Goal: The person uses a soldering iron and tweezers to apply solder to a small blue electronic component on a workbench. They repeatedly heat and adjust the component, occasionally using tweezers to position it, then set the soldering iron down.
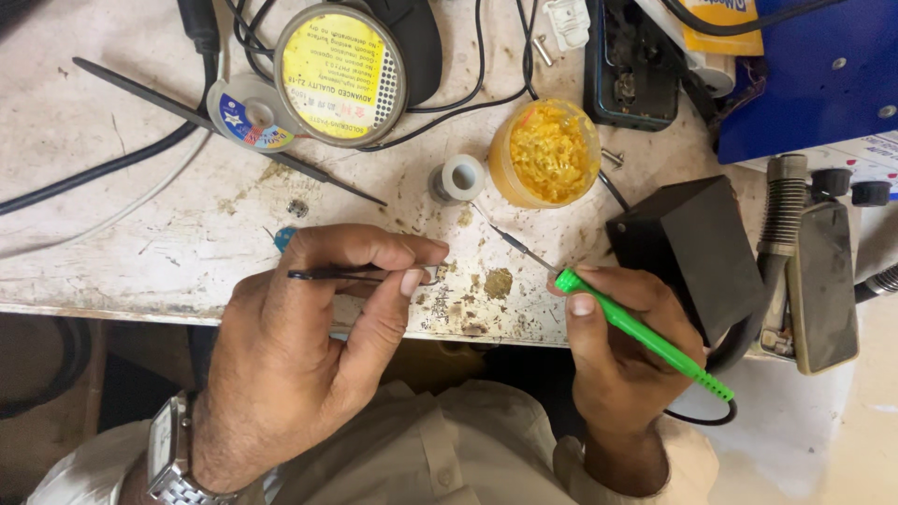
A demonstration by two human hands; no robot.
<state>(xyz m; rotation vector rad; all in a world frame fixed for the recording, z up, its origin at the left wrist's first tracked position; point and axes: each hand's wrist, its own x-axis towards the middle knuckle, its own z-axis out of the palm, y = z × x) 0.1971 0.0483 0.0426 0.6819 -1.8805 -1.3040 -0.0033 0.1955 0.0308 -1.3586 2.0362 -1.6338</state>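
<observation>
My left hand point(313, 341) pinches black tweezers point(348, 274) between thumb and fingers, their tips at a tiny part point(432, 274) near the front edge of the stained white bench point(112, 252). My right hand point(625, 351) grips a green-handled soldering iron point(645, 335) like a pen. Its thin metal tip point(510, 240) points up-left, toward a small solder spool point(458, 178). The two hands sit a short way apart over the bench's front edge.
A round yellow-lidded tin point(341, 73), a small solder-wick reel point(248, 117), an open jar of yellow flux point(547, 151), a black box point(687, 248), a blue unit point(814, 70), black and white cables point(103, 168) and a second black probe point(234, 131) lie behind.
</observation>
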